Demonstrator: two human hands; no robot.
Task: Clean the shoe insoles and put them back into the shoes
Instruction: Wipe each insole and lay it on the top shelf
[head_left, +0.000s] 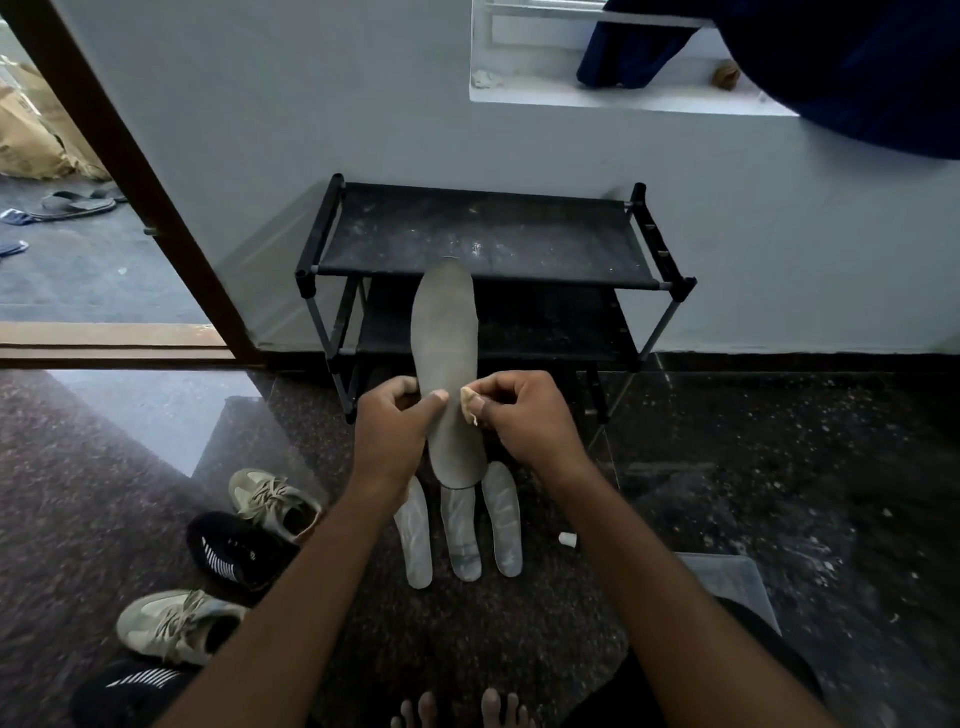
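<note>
I hold a long grey insole (445, 332) upright in front of me. My left hand (392, 426) pinches its left edge, thumb on the face. My right hand (511, 415) pinches a small beige cloth (469, 404) against the insole's right edge. Three pale insoles (462, 535) lie side by side on the floor below my hands. To the left stand two beige sneakers (275, 501) (176, 626) and two black sneakers (234, 553) (130, 691).
A black two-tier shoe rack (488, 234) stands against the white wall ahead. A small white object (568, 540) lies on the dark speckled floor to the right. An open doorway (78, 260) is at the left. My bare toes (462, 709) show at the bottom.
</note>
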